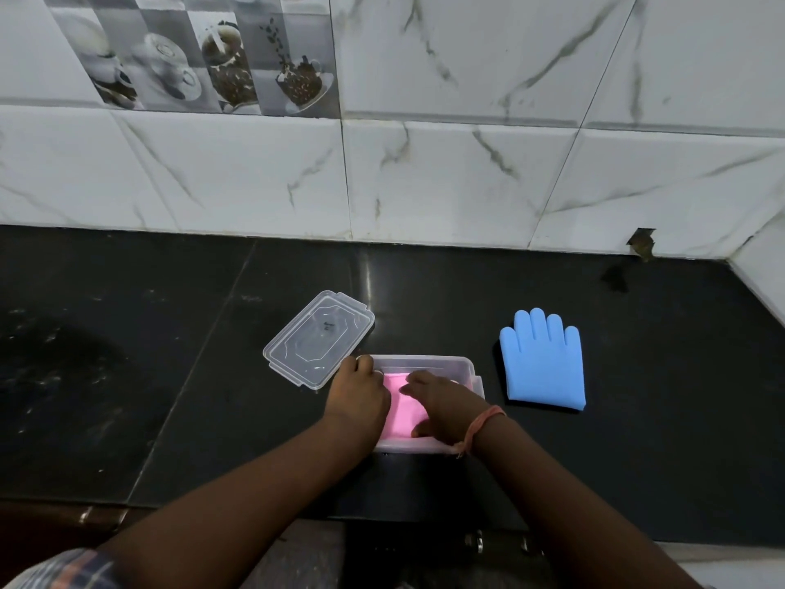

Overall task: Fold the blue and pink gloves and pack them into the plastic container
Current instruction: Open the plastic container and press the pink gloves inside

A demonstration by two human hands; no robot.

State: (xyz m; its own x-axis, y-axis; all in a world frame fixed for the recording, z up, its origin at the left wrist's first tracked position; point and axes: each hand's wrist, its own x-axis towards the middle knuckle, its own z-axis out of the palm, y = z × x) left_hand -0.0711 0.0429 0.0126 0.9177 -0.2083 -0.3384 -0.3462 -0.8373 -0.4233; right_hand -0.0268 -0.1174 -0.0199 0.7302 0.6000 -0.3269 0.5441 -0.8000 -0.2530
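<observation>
A clear plastic container [463, 367] sits on the black counter near the front edge. A folded pink glove [401, 408] lies inside it. My left hand [361, 393] rests on the container's left side and presses on the pink glove. Over the container, my right hand [446, 406] lies flat, fingers spread, pushing the pink glove down. A blue glove [541, 363] lies flat and unfolded on the counter to the right of the container, fingers pointing at the wall.
The clear lid [316, 340] lies on the counter just behind and left of the container. A marble-tiled wall [424, 184] runs along the back of the black counter [127, 376]. A chipped hole [642, 244] is in the wall at right.
</observation>
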